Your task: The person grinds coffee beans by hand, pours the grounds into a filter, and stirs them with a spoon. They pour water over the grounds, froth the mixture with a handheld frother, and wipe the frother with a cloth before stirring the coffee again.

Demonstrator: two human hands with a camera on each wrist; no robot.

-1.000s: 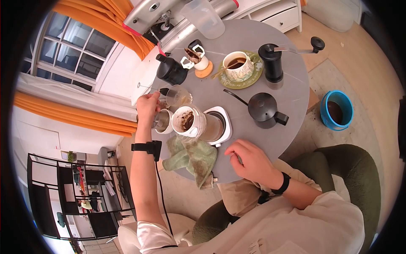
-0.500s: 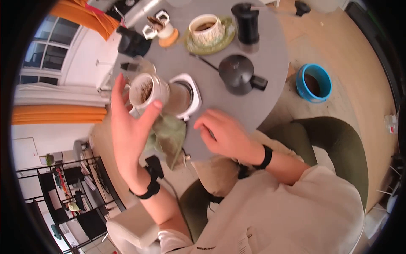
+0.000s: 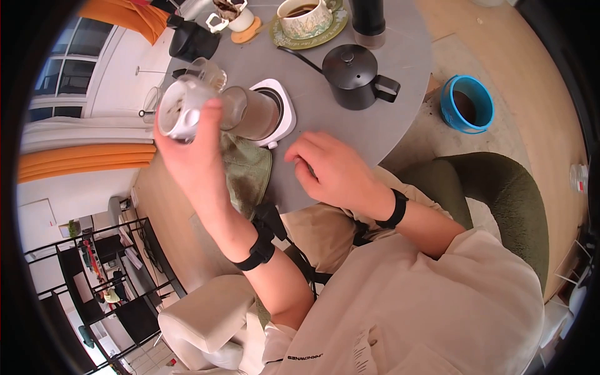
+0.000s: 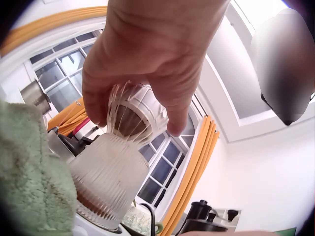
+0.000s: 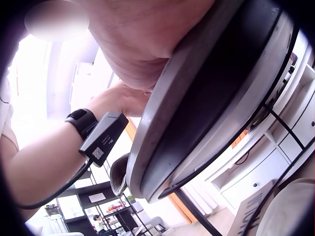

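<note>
My left hand grips a ribbed coffee dripper between thumb and fingers, with dark residue showing inside it. In the left wrist view the dripper is tilted above a ribbed glass server. Brown liquid shows low in that server, which stands on a white round-plated base. A stained green cloth lies at the table edge below it. My right hand rests at the near edge of the table, loosely curled and holding nothing.
A black gooseneck kettle stands right of the server. Farther back are a cup of coffee on a green saucer, a black grinder and a black pot. A blue bucket stands on the floor at right.
My left hand came back from the table's far left side, took hold of the dripper and lifted it leftward off the server. The head view tilted and shifted; my right hand stayed at the edge.
</note>
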